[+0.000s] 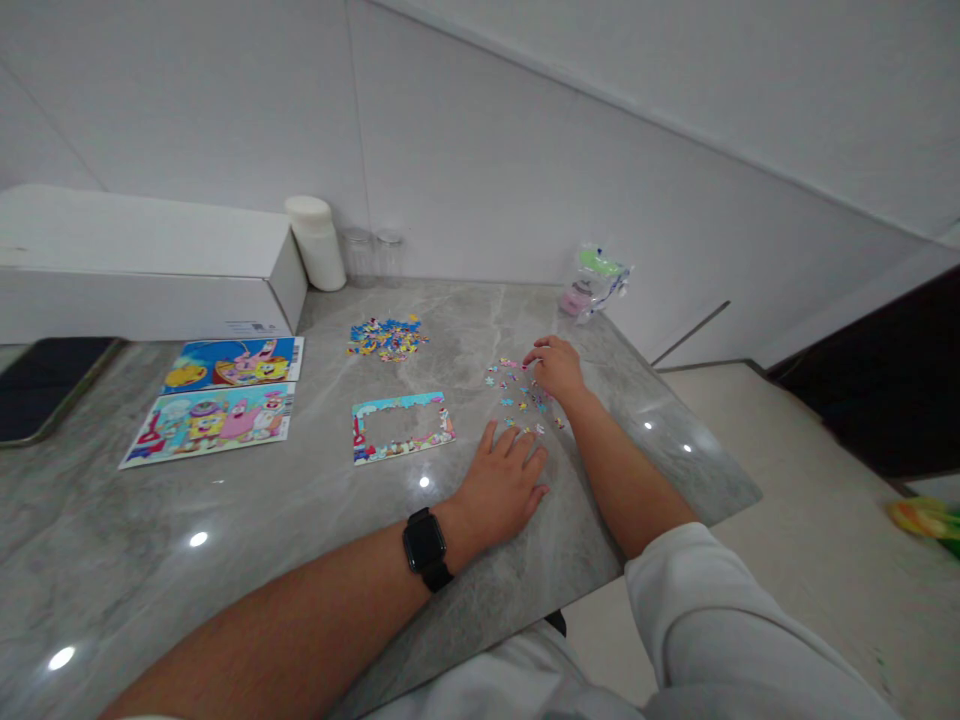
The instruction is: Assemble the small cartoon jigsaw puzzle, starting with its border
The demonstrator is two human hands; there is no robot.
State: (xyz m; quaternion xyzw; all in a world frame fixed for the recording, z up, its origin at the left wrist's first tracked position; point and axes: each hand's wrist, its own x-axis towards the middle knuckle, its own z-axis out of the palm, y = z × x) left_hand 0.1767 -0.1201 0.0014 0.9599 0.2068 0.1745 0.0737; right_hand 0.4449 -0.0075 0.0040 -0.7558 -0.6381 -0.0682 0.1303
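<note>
My left hand [501, 487] rests with its fingers spread on the grey marbled table, just below some scattered puzzle pieces [508, 403]. On the far right side of those pieces is my right hand [557, 370], its fingers bent and apart, with the fingertips at the pieces' edge. A rectangular puzzle border [403, 456] with a bare middle lies left of the scattered pieces. Behind it sits a pile of blue and yellow pieces [386, 338]. Two printed cartoon pictures, one blue [196, 371] and one pale [238, 420], lie further left.
A white box [142, 300] stands at the back left, beside a white bottle [318, 245] and two clear glasses [375, 255]. A dark phone [56, 385] lies at the far left. A plastic bag with green and pink contents [590, 282] sits near the table's right edge [690, 430].
</note>
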